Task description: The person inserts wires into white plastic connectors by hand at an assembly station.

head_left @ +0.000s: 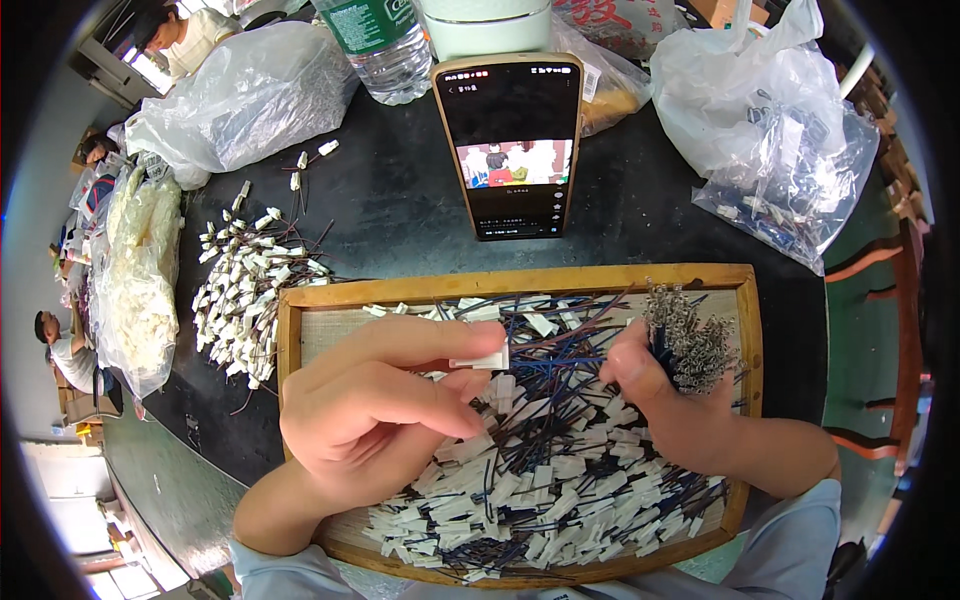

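Two hands are closed: left hand (375, 400) pinches a white plug (482, 360), right hand (665, 395) grips a wire bundle (688, 335); loose wires could be dropped if the grip slackens.

I am pinching a small white plastic connector (482, 360) between the thumb and forefinger of my left hand (370, 405); it is lying level, its open end pointing right, and it is hovering just above the wooden tray (520, 283). In my right hand (680, 405) I am gripping a bundle of dark blue wires (685, 335), standing upright, with their bare metal terminals fanning out above my fist, over the right part of the tray. The two are sitting near each other but apart, both above the heap of finished wired connectors (540, 480) filling the tray.
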Motion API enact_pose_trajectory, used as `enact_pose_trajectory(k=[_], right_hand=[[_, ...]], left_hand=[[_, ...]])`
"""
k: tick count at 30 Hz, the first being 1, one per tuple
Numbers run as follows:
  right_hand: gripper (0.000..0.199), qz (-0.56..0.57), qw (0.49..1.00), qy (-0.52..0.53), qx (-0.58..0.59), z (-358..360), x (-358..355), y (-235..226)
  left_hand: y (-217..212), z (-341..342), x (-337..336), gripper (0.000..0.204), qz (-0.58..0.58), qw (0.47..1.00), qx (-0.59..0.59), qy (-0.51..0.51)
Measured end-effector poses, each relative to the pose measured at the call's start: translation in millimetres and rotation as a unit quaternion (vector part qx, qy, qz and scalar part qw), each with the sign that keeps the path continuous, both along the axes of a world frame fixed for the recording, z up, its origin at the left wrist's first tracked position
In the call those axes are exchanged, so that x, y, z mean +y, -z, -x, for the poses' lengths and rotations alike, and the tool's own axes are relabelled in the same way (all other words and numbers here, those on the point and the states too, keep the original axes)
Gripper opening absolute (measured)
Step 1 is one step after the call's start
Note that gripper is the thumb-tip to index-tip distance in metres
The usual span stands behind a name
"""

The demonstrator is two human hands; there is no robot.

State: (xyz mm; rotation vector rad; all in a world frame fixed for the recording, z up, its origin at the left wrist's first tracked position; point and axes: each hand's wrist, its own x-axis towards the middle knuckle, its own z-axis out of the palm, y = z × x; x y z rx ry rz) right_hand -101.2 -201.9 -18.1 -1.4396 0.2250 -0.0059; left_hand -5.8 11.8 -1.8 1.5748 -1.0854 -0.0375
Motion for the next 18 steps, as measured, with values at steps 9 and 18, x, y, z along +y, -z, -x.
enact_pose_trajectory(k=[9, 18], right_hand=[[0.011, -0.098, 0.978, 0.128, -0.131, -0.9, 7.1, 6.0], [0.047, -0.211, 0.976, 0.043, -0.017, -4.0, -4.5, 20.7]], left_hand=[[-1.5, -4.7, 2.7, 0.017, 0.023, 0.997, -0.028, 0.070], [-28.4, -102.2, 22.1, 0.020, -0.335, 0.924, -0.128, -0.131]])
